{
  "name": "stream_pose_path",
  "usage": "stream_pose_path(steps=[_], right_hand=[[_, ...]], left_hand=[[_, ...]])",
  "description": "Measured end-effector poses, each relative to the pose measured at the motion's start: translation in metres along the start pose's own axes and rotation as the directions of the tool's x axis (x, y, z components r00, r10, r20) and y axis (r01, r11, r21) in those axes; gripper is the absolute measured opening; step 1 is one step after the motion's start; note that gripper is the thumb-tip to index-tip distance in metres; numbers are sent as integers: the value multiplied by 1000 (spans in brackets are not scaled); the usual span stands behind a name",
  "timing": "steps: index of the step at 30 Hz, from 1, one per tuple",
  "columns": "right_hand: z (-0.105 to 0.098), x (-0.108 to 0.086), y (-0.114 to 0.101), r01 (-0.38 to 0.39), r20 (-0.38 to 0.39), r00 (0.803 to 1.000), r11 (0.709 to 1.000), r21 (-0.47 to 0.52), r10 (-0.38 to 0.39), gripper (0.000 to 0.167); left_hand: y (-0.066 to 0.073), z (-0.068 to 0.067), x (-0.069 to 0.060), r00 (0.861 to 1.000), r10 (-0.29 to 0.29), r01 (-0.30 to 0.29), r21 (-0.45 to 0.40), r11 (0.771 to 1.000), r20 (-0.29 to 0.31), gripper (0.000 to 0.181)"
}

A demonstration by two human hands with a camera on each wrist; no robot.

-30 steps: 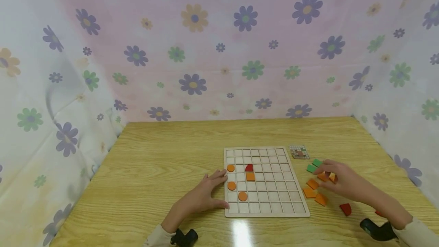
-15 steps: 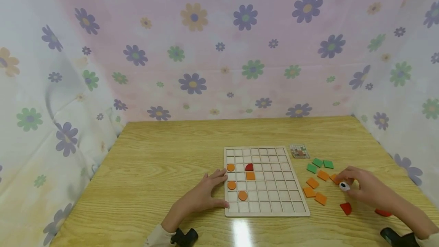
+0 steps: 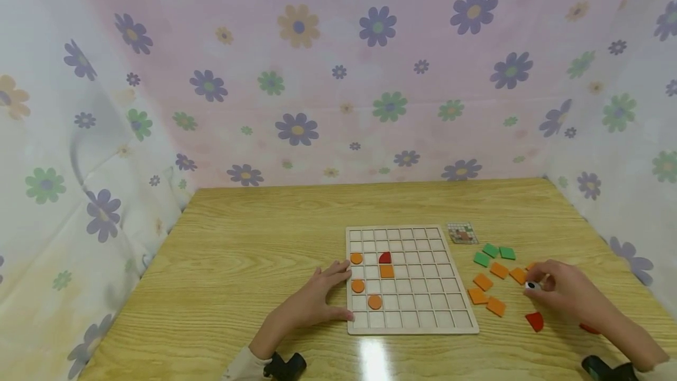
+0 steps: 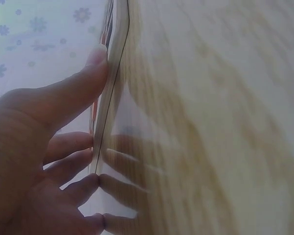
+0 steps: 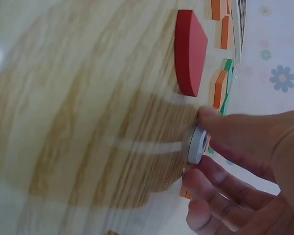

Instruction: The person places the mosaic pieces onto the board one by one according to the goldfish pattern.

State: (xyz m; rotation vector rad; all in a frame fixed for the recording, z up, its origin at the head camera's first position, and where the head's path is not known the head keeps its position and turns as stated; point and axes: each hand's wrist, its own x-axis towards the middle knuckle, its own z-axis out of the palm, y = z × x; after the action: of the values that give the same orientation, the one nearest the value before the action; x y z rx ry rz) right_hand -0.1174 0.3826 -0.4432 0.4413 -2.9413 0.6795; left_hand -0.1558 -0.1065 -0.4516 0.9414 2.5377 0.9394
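My left hand (image 3: 312, 298) rests along the left edge of a pale wooden grid board (image 3: 418, 272). Its thumb and fairly straight fingertips touch that edge. To the right of the board, my right hand (image 3: 568, 290) pinches a white disc with a black dot, like an eye (image 3: 531, 286), between thumb and fingers. The right wrist view shows this white disc (image 5: 195, 145) tilted on edge, very near the tabletop. On the board lie several orange discs (image 3: 375, 302), an orange square (image 3: 387, 271) and a red quarter-round piece (image 3: 385, 258).
Loose green squares (image 3: 491, 250), orange tiles (image 3: 483, 281) and a red quarter-round tile (image 3: 535, 321) lie right of the board. Another red piece (image 3: 589, 328) is partly under the right forearm. A small printed grid card (image 3: 462, 233) lies by the board's far right corner.
My right hand has moved right and nearer from beside the green squares, uncovering green and orange tiles. The white eye disc now shows between its fingers. The left hand stays put.
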Motion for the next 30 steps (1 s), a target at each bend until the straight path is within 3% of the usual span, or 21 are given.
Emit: stream_pose_path(steps=[13, 19, 24, 30], right_hand=[[-3, -5, -7, -81, 31, 996, 995, 50, 79, 15], [-1, -6, -5, -70, 24, 997, 996, 53, 69, 14], [4, -8, -4, 29, -18, 999, 996, 88, -27, 15], [6, -1, -14, 177, -97, 981, 978, 110, -167, 21]], left_hand=[[1, -1, 1, 1000, -5, 6, 11, 1000, -8, 81], [1, -1, 1, 1000, -7, 7, 2, 1000, 0, 82], [0, -1, 1, 1000, -1, 1, 0, 1000, 3, 81], [1, 0, 0, 1000, -1, 1, 1, 1000, -3, 81]])
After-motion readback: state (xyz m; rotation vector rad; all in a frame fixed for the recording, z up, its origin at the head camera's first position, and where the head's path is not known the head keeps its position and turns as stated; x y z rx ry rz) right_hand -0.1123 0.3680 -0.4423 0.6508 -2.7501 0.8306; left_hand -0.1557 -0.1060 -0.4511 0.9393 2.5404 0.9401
